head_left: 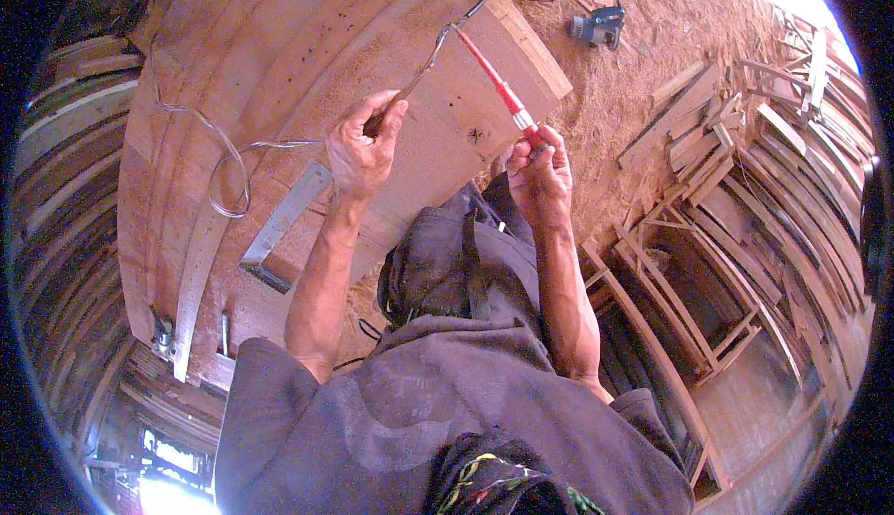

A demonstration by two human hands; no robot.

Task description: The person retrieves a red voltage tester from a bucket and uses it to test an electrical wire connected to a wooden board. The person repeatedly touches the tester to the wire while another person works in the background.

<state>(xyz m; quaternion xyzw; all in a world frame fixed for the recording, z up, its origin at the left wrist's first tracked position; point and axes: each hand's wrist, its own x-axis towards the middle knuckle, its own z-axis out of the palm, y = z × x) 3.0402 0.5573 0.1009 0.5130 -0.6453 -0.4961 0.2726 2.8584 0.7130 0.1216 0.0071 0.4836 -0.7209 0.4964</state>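
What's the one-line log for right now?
left hand: pinching cable | right hand: gripping slim red tool, tip near cable | nearby: L-shaped metal square

desk (391, 142): broad, brown wood, dark specks | metal square (287, 214): lying on the desk | long pale strip (192, 301): near the desk's left edge (material hard to tell) | floor (596, 115): brown, littered with loose debris | planks (669, 110): scattered, piled at right | long timbers (70, 152): stacked along the far left

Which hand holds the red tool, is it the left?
No, the right hand holds the red tool; the left hand grips the cable.
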